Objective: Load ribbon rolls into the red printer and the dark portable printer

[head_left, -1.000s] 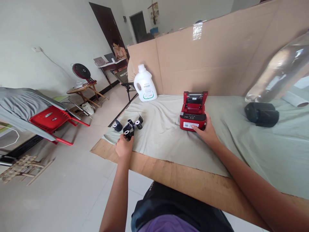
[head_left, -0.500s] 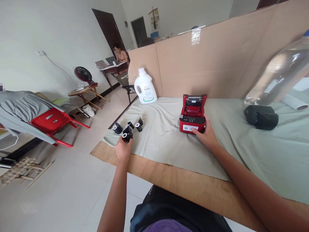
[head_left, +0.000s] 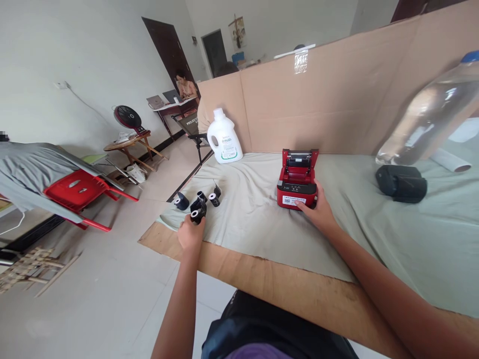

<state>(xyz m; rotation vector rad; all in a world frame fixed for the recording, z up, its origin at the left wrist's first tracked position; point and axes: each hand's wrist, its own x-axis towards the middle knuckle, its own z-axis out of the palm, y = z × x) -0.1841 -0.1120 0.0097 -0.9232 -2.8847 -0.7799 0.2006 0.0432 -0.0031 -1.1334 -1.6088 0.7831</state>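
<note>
My left hand (head_left: 191,233) is closed around a small black roll with a white core (head_left: 195,214) near the table's front left edge. Just beyond it on the cloth are several similar black rolls (head_left: 182,201), some with loose tails. My right hand (head_left: 318,209) grips the front right corner of a red and black label printer (head_left: 297,188), its thumb over the white sticker on the front. The printer's lid stands raised, showing a black roller inside. It rests on the cloth; whether a roll sits in its bay I cannot tell.
A white detergent jug (head_left: 225,137) stands at the back left against a cardboard panel (head_left: 284,109). To the right are a black object (head_left: 401,183), a large clear bottle (head_left: 430,109) and a white tube (head_left: 452,158). The light green cloth (head_left: 254,224) is wrinkled over a wooden board (head_left: 269,269).
The view has shifted slightly. Both hands keep their hold, on the black roll and the printer, and nothing else has visibly moved on the table.
</note>
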